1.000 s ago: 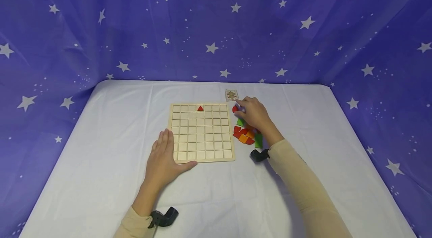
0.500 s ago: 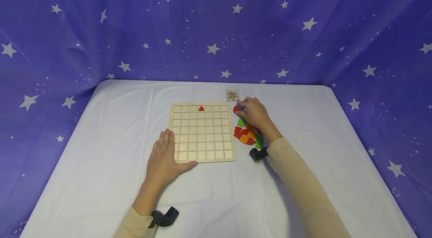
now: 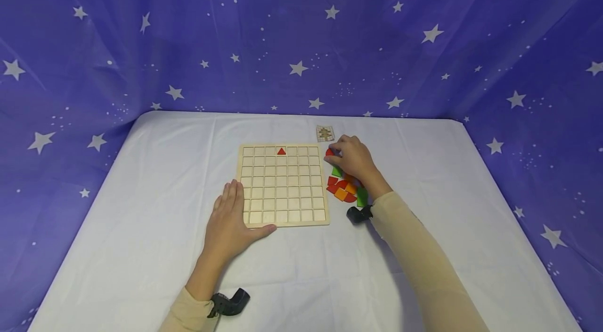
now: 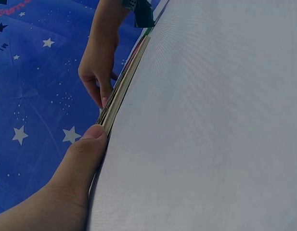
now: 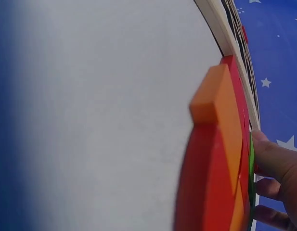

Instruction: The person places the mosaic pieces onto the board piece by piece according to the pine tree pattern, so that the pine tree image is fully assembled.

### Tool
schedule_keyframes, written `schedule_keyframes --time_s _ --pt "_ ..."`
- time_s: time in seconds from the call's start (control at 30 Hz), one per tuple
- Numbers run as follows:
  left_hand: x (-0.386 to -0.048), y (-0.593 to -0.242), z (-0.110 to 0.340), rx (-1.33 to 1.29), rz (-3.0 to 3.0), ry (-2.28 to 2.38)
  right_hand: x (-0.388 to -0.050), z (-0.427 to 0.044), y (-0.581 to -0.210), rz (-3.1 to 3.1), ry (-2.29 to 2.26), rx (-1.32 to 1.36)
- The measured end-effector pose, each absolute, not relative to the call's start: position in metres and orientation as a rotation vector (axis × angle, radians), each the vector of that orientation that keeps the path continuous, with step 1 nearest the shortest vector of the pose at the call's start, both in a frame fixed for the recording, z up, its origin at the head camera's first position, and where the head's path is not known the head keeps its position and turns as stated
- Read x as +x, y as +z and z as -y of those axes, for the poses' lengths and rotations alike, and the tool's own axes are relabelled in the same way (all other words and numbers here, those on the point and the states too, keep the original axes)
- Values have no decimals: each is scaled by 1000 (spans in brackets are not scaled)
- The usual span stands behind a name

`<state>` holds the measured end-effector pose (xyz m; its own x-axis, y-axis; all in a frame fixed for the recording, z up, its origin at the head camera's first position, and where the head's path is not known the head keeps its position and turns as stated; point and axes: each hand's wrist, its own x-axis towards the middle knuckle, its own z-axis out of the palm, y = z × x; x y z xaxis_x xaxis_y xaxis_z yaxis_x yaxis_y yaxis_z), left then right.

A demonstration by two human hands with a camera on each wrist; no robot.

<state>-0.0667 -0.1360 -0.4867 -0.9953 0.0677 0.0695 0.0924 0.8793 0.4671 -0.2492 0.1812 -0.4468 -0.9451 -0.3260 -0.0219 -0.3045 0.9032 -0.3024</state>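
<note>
A pale wooden grid board [image 3: 286,186] lies on the table with a red triangle [image 3: 281,152] in its top row. My left hand [image 3: 227,224] rests with straight fingers along the board's left edge, its thumb [image 4: 85,149] against the near edge. Right of the board, my right hand [image 3: 355,158] pinches a rounded red piece [image 3: 329,152] between thumb and forefinger; the hand partly covers it. Beneath and nearer lie a green piece [image 3: 336,170], an orange square [image 3: 341,194], a green rectangle [image 3: 361,197] and several red pieces; the right wrist view shows an orange piece [image 5: 215,96] close up.
A small card [image 3: 325,133] with a tree-like pattern lies beyond the board's far right corner. White cloth [image 3: 155,190] covers the table. A purple star-printed curtain [image 3: 264,33] hangs behind and at both sides. Black wrist-worn devices [image 3: 230,302] sit on both wrists.
My right thumb and forefinger have closed in over the rounded red piece, covering more of it. The left hand and board stay put.
</note>
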Motion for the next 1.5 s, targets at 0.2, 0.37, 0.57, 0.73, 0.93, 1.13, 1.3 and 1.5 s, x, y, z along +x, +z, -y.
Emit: schedule_keyframes --time_s 0.2,0.37,0.57,0.73,0.93,1.13,1.3,1.5 --pt "-67 -486 136 -127 2996 -749 -250 -180 -448 -3015 -438 -548" --pt "-67 -486 137 -127 2998 -746 -251 -179 -450 -3015 -412 -562" --pt "-67 -486 137 -125 2996 -754 -251 -177 -450 -3010 -370 -570" --pt "-66 -486 137 -124 2996 -752 -251 -177 -450 -3018 -351 -578" --pt "-66 -486 137 -129 2994 -757 -252 -178 -451 -3027 -356 -572" --pt "-65 -485 136 -133 2992 -758 -252 -181 -452 -3027 -389 -560" --pt "-65 -484 136 -133 2990 -761 -253 -183 -452 -3007 -402 -561" --pt "-65 -483 136 -127 2996 -769 -254 -185 -450 -2967 -427 -557"
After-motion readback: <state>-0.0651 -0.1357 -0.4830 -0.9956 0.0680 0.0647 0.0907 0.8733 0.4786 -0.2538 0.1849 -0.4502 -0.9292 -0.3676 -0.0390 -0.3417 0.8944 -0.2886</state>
